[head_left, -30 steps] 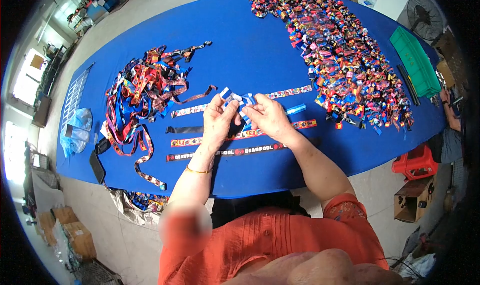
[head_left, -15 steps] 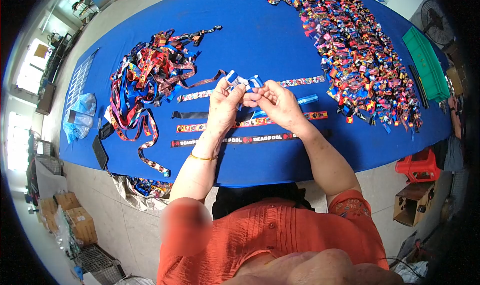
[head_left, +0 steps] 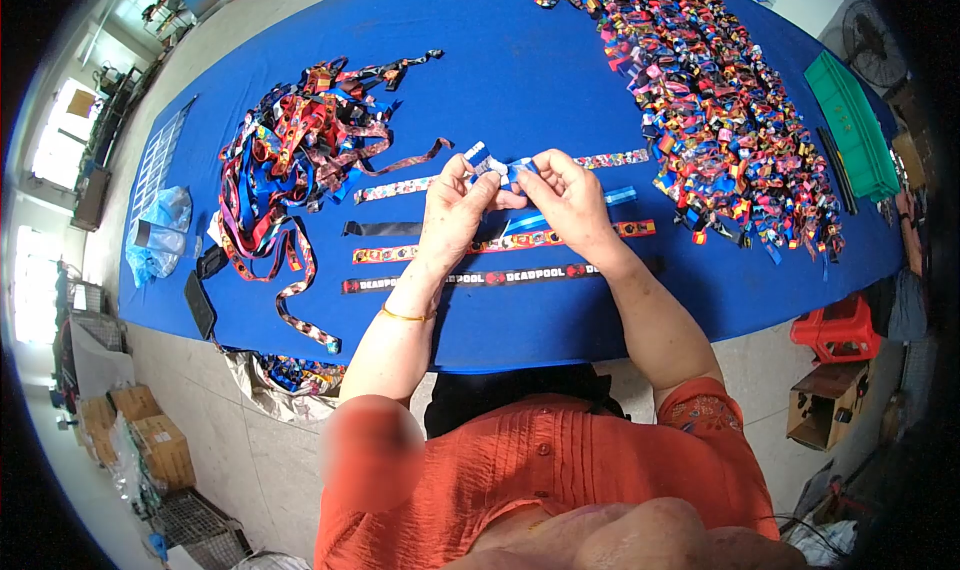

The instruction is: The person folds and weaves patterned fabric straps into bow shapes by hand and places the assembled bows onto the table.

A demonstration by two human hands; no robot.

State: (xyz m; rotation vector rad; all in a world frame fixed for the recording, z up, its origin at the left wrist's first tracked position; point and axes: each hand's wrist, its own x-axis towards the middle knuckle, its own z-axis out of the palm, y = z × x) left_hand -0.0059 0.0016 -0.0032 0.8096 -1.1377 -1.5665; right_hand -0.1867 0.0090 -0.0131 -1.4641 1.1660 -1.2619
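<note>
Between my two hands is a blue and white printed ribbon (head_left: 477,154), folded or looped at the fingers. My left hand (head_left: 458,208) pinches one part of it, thumb pressed on top. With closed fingertips my right hand (head_left: 565,198) grips the other part close by. Beneath the hands, strips lie in rows: a multicoloured ribbon (head_left: 395,189), a black and blue ribbon (head_left: 620,198), a red and yellow ribbon (head_left: 385,256) and a black ribbon lettered DEADPOOL (head_left: 520,277). My wrists and forearms cover parts of these strips.
A tangled heap of printed ribbons (head_left: 290,150) lies at the left on the blue tablecloth (head_left: 490,60). Many small folded ribbon pieces (head_left: 720,110) spread over the right side. Beyond them sits a green tray (head_left: 850,125). A red stool (head_left: 838,332) stands on the floor at right.
The looped part of the ribbon near my right fingers has been drawn down and flattened. My right hand has shifted slightly, its fingers now closer over the ribbon.
</note>
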